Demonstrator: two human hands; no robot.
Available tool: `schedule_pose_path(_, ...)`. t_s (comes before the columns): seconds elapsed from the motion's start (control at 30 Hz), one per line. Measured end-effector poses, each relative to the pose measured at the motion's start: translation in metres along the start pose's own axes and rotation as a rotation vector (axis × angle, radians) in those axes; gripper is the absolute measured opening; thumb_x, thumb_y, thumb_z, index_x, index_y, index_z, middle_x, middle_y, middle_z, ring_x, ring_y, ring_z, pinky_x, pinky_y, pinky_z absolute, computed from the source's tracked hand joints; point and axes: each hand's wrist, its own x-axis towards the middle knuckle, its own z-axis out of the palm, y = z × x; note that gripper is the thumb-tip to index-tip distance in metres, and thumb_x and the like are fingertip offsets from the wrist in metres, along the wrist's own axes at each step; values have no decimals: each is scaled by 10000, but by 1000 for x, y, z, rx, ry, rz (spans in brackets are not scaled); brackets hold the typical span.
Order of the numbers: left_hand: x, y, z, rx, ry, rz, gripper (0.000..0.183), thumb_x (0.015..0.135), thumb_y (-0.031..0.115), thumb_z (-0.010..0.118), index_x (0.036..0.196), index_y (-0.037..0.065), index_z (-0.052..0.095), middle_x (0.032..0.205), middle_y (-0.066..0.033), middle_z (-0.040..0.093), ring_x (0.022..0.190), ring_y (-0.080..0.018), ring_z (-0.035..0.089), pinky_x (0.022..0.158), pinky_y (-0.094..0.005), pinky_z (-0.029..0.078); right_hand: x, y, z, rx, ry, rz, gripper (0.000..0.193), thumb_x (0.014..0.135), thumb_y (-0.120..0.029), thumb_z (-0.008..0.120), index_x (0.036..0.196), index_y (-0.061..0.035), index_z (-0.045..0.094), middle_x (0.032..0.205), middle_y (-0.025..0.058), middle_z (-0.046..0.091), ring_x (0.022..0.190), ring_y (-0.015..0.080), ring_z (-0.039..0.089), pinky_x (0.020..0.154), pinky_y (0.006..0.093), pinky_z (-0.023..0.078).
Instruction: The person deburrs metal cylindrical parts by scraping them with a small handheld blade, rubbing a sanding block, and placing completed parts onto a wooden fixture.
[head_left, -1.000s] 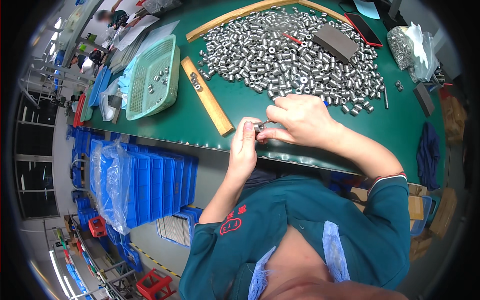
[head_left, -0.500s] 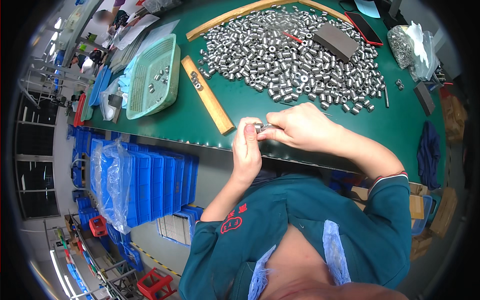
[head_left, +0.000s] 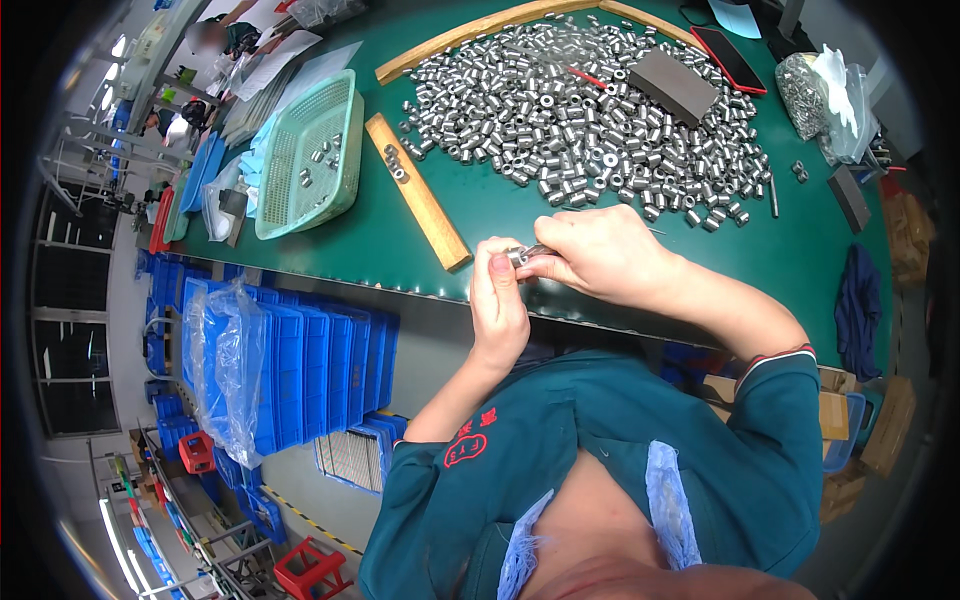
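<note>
Near the front edge of the green table, my left hand [head_left: 498, 310] is closed on a small metal sleeve [head_left: 516, 257], pinched between thumb and fingers. My right hand [head_left: 612, 258] is closed round a slim metal rod-like tool [head_left: 540, 250]; its tip meets the sleeve's end, and the fist hides the rest. Beyond the hands lies a wide heap of similar metal sleeves [head_left: 570, 130]. A wooden bar [head_left: 425, 210] to the left carries a few sleeves, and a pale green basket [head_left: 350, 170] holds several more.
On the heap rests a dark grey block [head_left: 672, 85]. A red-edged phone-like device [head_left: 728, 58] and a plastic bag of metal parts [head_left: 800, 95] are at the back right. Another dark block [head_left: 848, 198] lies at the right edge. Stacked blue crates [head_left: 310, 360] stand below the table's left side.
My left hand has shifted slightly right. More of the tool shows between the two hands, and the sleeve is tilted a little differently. Both hands keep their hold.
</note>
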Motion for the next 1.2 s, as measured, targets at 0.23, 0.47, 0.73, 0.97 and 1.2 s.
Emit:
schedule_pose_path(0.23, 0, -1, -3, 30, -5, 11, 314, 1007, 292, 327, 996, 15, 474, 835, -39, 512, 713, -83, 470, 636, -210, 386, 8, 1, -9, 674, -500, 337, 459, 888, -472, 544, 843, -25, 639, 679, 124, 623, 626, 200, 609, 589, 353, 470)
schedule_pose_path(0.47, 5, -6, -10, -361, -132, -151, 229, 961, 185, 487, 1110, 12, 506, 923, -54, 564, 833, -112, 541, 763, -248, 450, 12, 20, -4, 782, -358, 403, 444, 867, -456, 600, 786, -20, 605, 690, 25, 580, 646, 87, 489, 557, 300, 400)
schedule_pose_path(0.73, 48, -28, -63, 36, 26, -105, 329, 931, 123, 520, 1242, 17, 499, 977, -49, 594, 858, -119, 568, 786, -251, 467, 17, 32, -13, 601, 4, 455, 456, 851, -448, 607, 857, 6, 559, 695, 73, 540, 661, 131, 496, 597, 297, 421)
schedule_pose_path(0.97, 88, -51, -101, 986, 204, 52, 234, 834, 144, 640, 1029, 37, 569, 915, -84, 622, 923, -206, 567, 808, -344, 438, 12, 29, -1, 570, -119, 365, 425, 859, -434, 594, 906, -12, 578, 715, 105, 570, 652, 172, 536, 628, 321, 440)
schedule_pose_path(1.2, 101, -60, -102, 1076, 256, 113, 265, 761, 148, 705, 948, 54, 542, 872, -75, 550, 859, -256, 536, 766, -378, 435, 8, 20, 3, 425, -227, 309, 410, 867, -439, 574, 916, -32, 574, 716, 125, 579, 675, 260, 576, 616, 365, 441)
